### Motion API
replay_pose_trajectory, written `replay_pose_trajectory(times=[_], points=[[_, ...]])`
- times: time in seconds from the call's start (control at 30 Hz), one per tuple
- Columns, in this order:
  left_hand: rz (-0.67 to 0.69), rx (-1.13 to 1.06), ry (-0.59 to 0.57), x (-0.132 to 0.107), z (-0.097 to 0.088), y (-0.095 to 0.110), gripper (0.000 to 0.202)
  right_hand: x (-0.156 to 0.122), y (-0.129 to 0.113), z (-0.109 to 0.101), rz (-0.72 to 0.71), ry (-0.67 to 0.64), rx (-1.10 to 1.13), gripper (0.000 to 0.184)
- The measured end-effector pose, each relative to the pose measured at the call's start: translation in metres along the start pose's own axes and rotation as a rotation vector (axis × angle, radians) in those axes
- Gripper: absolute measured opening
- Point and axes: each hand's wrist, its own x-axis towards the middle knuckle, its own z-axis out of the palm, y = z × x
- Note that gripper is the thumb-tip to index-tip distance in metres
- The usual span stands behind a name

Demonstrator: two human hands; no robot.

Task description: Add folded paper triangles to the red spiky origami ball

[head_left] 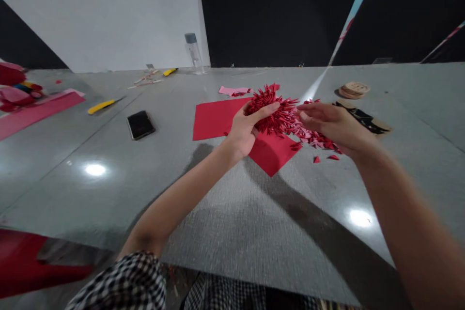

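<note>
My left hand (pixel 242 131) is closed around a red spiky paper ball (pixel 268 112), its thumb lying across the top of the spikes. Just to the right of the ball, my right hand (pixel 330 123) has its thumb and fingertips drawn together in a pinch; anything between them is too small to make out. Below and between the hands lies a heap of small folded red and pink paper pieces (pixel 315 141), with a few loose ones nearer to me. Red paper sheets (pixel 212 118) lie flat under the ball and to its left.
A phone (pixel 141 125) and a yellow cutter knife (pixel 103 106) lie to the left. A clear bottle (pixel 193 53) stands by the wall, near another yellow tool (pixel 169 72). Pink paper strips (pixel 233 91) lie behind the sheets. Round wooden discs (pixel 353 89) sit at the right.
</note>
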Motion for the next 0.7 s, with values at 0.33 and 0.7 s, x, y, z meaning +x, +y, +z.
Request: replay_pose_trajectory(times=[0.33,0.7], points=[[0.091,-0.008,-0.056,-0.013,0.017,0.015,0.040,-0.015,-0.028,0.050,-0.284,0.036,0.272,0.049],[0.038,0.138,-0.147,-0.007,0.004,0.022,0.046,-0.007,-0.022,0.037,-0.438,0.076,0.247,0.028]])
